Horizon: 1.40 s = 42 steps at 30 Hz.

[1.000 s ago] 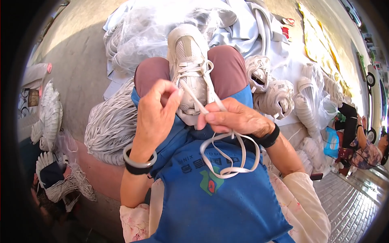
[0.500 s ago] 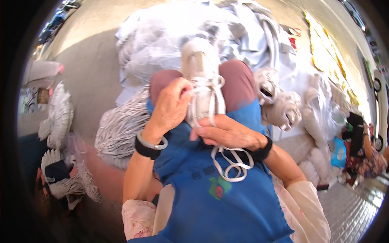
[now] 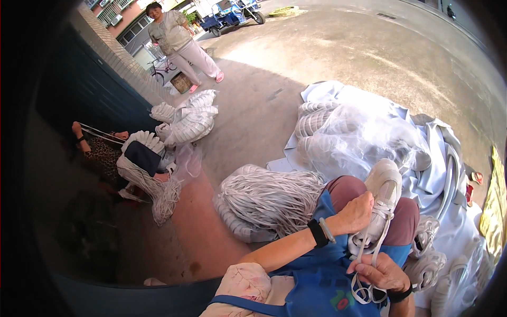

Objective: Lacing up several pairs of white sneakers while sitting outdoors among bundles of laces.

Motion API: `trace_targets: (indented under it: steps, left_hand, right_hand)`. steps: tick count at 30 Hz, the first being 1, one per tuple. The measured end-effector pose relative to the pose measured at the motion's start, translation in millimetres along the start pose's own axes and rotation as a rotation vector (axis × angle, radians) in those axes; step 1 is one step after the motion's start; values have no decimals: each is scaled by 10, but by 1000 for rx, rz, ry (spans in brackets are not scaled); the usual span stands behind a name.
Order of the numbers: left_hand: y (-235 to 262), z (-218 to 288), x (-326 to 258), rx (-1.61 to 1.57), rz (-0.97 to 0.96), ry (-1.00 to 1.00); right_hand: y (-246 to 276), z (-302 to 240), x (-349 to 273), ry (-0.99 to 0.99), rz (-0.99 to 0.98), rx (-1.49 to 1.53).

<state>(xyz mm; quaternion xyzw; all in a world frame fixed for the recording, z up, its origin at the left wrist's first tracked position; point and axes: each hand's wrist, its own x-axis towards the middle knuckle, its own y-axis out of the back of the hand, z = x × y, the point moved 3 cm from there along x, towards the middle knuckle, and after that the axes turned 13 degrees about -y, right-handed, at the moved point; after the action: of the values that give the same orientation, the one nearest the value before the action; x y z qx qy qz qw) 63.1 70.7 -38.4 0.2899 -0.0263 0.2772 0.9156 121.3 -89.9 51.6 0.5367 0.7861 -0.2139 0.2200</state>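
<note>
A white sneaker (image 3: 384,182) rests between my knees, toe pointing away from me. Its white shoelace (image 3: 387,224) runs through the upper and hangs down in loops. My left hand (image 3: 355,213) is closed in a pinch against the shoe's left side; what its fingertips hold is hidden. Lower down, over my blue apron (image 3: 317,290), my right hand (image 3: 384,273) has its fingers closed round the lace, with loops dangling beneath. Close by on the left lies a thick bundle of white laces (image 3: 269,198).
Plastic-wrapped white shoes (image 3: 317,119) lie on a pale sheet (image 3: 449,158) ahead. Other sneakers (image 3: 426,267) are at my right knee. At left, a seated person (image 3: 103,156) stretches laces beside a shoe pile (image 3: 193,119). Another person (image 3: 177,39) stands farther back, near a blue three-wheeler (image 3: 229,16).
The view has swung to the left, bringing the standing person and the seated person into sight. Both hands stay at the sneaker, the right one still on the lace.
</note>
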Motion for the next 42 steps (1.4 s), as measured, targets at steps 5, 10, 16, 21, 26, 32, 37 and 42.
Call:
trace_targets:
  steps: [5,10,16,21,26,32,37,42]
  left_hand:
    - [105,-153,5,9,2,-24]
    - [298,187,-104,-157,125,-113]
    - [243,473,-255,-61,-459,52]
    - [196,443,-313,-412,-376,381]
    - [355,350,-358,-687,-279,352]
    - [329,551,-475,-803,-423,359]
    - [145,938,-546,-754,-654,260]
    - [-224,1025,-660,-796,-648,-16]
  right_hand:
    - [-261,-306,253,172,-201,-228]
    - [-393,-190,455,269,-164,-420]
    - [-639,-87,576,454,-61,-419]
    - [-662,54,684,417,-3,-483]
    - [-456,184,506,235,0,-585]
    - [78,439,17,287,416,-192]
    - [221,609,54,87,460,277]
    - [117,502,409,155,238,918]
